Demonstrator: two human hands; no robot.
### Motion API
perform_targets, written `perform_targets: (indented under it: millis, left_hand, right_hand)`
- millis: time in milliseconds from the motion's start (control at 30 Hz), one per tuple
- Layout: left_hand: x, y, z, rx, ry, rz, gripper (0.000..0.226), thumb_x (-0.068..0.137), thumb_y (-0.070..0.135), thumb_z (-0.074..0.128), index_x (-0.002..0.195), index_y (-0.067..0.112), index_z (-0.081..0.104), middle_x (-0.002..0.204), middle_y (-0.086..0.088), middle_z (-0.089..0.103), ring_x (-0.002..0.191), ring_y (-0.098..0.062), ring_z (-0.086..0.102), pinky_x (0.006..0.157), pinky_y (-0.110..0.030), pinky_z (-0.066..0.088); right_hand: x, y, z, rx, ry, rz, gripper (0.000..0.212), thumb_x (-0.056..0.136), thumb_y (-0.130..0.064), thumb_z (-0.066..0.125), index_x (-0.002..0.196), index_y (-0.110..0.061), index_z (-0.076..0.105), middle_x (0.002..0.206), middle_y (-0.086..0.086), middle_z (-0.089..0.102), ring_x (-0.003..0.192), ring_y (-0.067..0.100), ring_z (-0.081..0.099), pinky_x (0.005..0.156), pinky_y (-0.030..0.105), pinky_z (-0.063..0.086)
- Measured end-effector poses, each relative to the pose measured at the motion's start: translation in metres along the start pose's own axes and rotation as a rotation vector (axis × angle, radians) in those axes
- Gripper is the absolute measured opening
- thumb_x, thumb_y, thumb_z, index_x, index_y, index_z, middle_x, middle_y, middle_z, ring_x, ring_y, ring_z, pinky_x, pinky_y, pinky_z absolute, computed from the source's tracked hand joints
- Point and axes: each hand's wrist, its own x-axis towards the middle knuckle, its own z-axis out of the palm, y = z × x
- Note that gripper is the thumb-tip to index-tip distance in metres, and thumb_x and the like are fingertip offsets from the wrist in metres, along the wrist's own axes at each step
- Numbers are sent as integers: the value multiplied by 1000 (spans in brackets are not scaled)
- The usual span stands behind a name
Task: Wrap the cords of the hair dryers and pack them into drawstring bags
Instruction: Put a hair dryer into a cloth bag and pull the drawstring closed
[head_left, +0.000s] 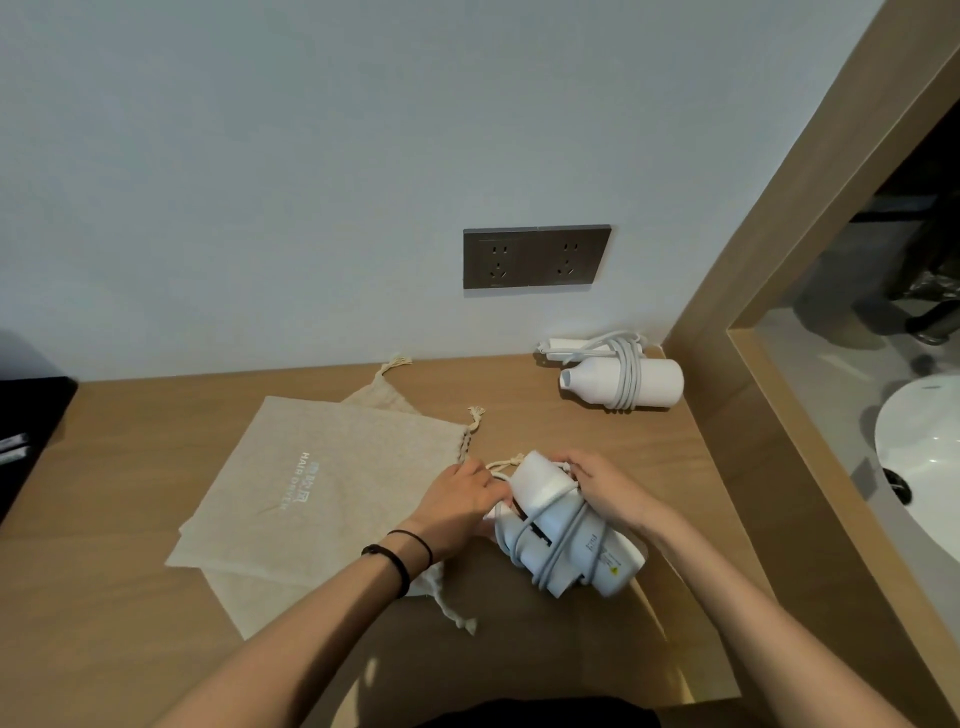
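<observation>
A white hair dryer (563, 540) lies on the wooden counter (545, 426) in front of me, its grey cord looped round the body. My left hand (460, 501) grips its left side near the folded handle. My right hand (608, 488) holds its upper right end, fingers curled over the cord. A second white hair dryer (623, 382) with its cord wrapped lies at the back right by the wall. Beige drawstring bags (322, 483) marked "HAIR DRYER" lie flat and overlapped to the left, their rope ends loose.
A double wall socket (536, 256) sits above the counter. A wooden frame (769, 291) bounds the counter on the right, with a white sink (924, 452) beyond it. A dark object (26, 426) stands at the counter's left edge.
</observation>
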Motion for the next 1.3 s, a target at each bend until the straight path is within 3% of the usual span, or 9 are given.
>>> perform_targets:
  millis: [133,267,400,500,633,733,867,1100,1300]
  left_hand:
    - [1,2,-4,-75,-94,-70,43,87,50,55,116,18,58,109,-8,59,111,-25,44,87,-30,31]
    - [-4,2,-7,-147,-105,-84,75,76,76,29,113,18,61,102,-9,62,106,-24,46,79,-28,29]
    - [-9,3,-8,-161,-53,-95,43,89,46,55,123,19,57,112,-8,62,111,-25,47,88,-32,37]
    - [-20,3,-13,-259,113,-154,35,94,28,55,127,19,54,123,-4,59,118,-21,49,94,-31,41]
    - [-39,-3,-14,-127,198,-416,52,86,34,62,132,14,48,133,-10,47,122,-28,45,95,-35,42]
    - [-50,-4,-13,-104,9,-653,67,83,54,57,137,22,34,126,-8,39,113,-24,38,84,-30,44]
    - [-54,1,-13,-214,-31,-727,60,79,45,61,130,25,37,115,-4,46,103,-23,47,68,-29,42]
    - [-67,-6,-25,-661,258,-858,20,70,24,72,88,21,62,85,6,64,69,-12,60,57,-20,44]
    - [-96,-13,-58,-915,524,-928,13,77,12,72,89,16,68,86,0,68,57,-13,68,62,-31,60]
  right_hand:
    - [-11,-8,7,-101,-63,31,68,87,-58,52,145,-30,31,136,2,32,132,23,27,109,45,30]
    - [-19,-15,10,-233,-98,3,103,65,-56,75,147,-32,19,136,1,24,131,25,20,103,42,31]
    - [-15,-11,16,-212,-51,59,93,68,-39,72,146,-30,21,138,4,26,130,29,23,99,41,36]
    - [-17,-4,20,-136,38,121,88,67,-39,72,143,-32,29,138,4,31,128,29,29,99,43,39]
    - [-23,4,23,-47,133,127,84,59,-46,71,135,-37,38,130,1,39,118,27,41,93,43,44]
    - [-25,0,25,-17,177,109,84,52,-51,69,130,-40,42,124,-3,42,110,24,47,89,44,47]
    - [-28,-11,19,16,225,65,79,51,-49,69,125,-39,44,113,-4,43,105,22,49,86,44,49]
    - [-35,-40,8,-69,211,-97,74,57,-46,72,124,-42,39,110,-6,42,100,18,50,85,42,50]
    - [-35,-70,25,-202,98,-210,85,55,-51,70,132,-41,36,110,-10,39,101,14,47,85,40,49]
